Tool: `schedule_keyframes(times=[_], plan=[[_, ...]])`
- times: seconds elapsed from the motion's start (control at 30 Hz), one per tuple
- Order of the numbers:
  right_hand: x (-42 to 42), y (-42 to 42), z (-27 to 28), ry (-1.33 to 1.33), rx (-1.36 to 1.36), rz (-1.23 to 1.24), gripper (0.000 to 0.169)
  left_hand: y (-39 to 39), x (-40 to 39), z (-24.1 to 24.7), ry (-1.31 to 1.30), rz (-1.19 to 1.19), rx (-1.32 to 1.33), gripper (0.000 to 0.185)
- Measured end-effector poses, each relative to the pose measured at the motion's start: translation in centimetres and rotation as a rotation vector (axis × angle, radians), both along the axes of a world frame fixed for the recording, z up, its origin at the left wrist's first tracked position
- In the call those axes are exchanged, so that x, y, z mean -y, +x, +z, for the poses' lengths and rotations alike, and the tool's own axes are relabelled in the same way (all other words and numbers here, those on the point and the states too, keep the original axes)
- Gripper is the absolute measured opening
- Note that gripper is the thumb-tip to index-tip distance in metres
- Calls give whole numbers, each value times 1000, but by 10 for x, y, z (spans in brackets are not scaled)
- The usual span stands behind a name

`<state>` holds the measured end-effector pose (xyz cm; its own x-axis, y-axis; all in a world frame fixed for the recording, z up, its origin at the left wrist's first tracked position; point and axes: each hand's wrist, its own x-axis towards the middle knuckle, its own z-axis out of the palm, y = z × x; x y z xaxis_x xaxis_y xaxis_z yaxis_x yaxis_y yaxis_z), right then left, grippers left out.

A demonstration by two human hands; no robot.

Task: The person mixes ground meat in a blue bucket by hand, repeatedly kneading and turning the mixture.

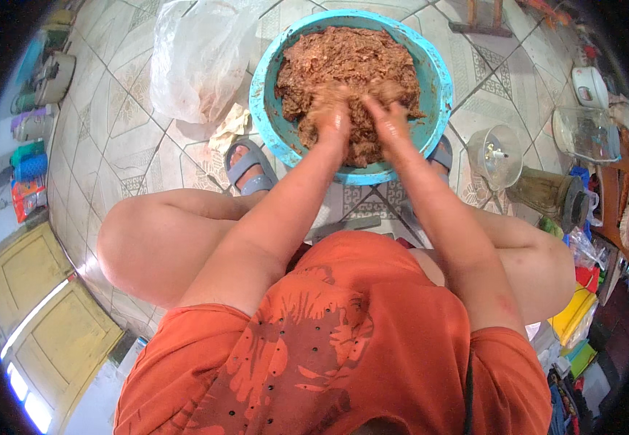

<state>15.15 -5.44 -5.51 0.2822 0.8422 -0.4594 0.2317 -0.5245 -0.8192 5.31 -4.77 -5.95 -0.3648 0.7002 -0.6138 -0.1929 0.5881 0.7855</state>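
Note:
A large turquoise plastic basin stands on the tiled floor between my feet. It holds a big heap of reddish-brown, coarse, moist mixture. At the heap's near left side, my left hand presses into the mixture, its fingers blurred and partly covered. My right hand is beside it on the right, with the thumb apart and the other fingers blurred in the mixture. Whether either hand grips a lump is not plain. Bits of mixture stick to the basin's inner wall and rim.
A clear plastic bag and a crumpled yellowish wrapper lie left of the basin. To the right are a clear container with a blade hub, a blender jug, a clear bowl and a wooden stand's foot.

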Motion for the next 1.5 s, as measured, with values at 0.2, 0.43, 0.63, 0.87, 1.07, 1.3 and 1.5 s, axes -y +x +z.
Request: schedule_keyframes(times=[0.2,0.43,0.63,0.87,1.07,1.3,1.5], plan=[[-22,-5,-29,244,-282,8,36,2,-13,-45,159,82,202,52],[-52,52,-32,374,216,109,48,-24,-15,-41,75,70,-218,40],[-39,-11,-43,386,25,240,40,-13,-32,-41,236,-310,-446,49],[-50,23,-31,283,39,185,40,-37,-45,-52,283,-720,-1069,32],[-62,12,-23,393,254,483,48,-26,-47,-33,352,-249,-224,47],[-46,10,-34,338,138,374,30,-32,-39,-43,347,-145,-281,30],[-8,29,-33,-143,24,43,74,-43,-10,-83,-129,45,-158,39]])
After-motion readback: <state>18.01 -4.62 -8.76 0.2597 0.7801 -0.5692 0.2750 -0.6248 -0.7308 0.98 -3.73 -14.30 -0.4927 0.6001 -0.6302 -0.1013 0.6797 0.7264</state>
